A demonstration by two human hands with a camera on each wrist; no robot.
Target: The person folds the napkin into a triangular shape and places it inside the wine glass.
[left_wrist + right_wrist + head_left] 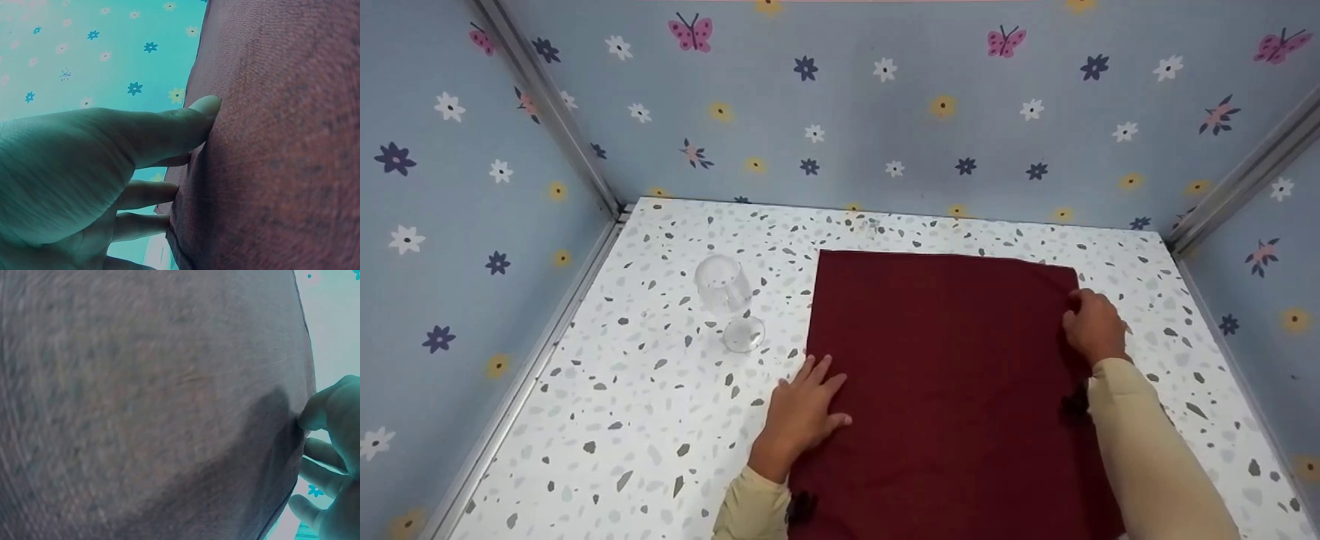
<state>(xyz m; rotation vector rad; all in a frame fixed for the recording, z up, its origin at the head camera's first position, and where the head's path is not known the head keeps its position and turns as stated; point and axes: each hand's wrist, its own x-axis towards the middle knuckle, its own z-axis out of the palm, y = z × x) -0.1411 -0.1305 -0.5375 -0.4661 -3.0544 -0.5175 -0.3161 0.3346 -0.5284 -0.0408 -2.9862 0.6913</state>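
A dark red cloth (945,375) lies spread over the white speckled table, running out of the bottom of the head view. On its left edge rests my left hand (802,409), fingers spread and straight. In the left wrist view the thumb (185,121) and fingertips touch the cloth (281,140) along that edge. My right hand (1095,326) is at the right edge near the far corner, fingers curled. The right wrist view shows its thumb (318,410) on the edge of the cloth (152,382), with the fingers bent beside it, pinching the edge.
A clear stemmed glass (724,285) stands on the table (607,390) left of the cloth. Flower-patterned blue walls (870,105) enclose the table at the back and both sides, with metal strips (551,105) at the corners.
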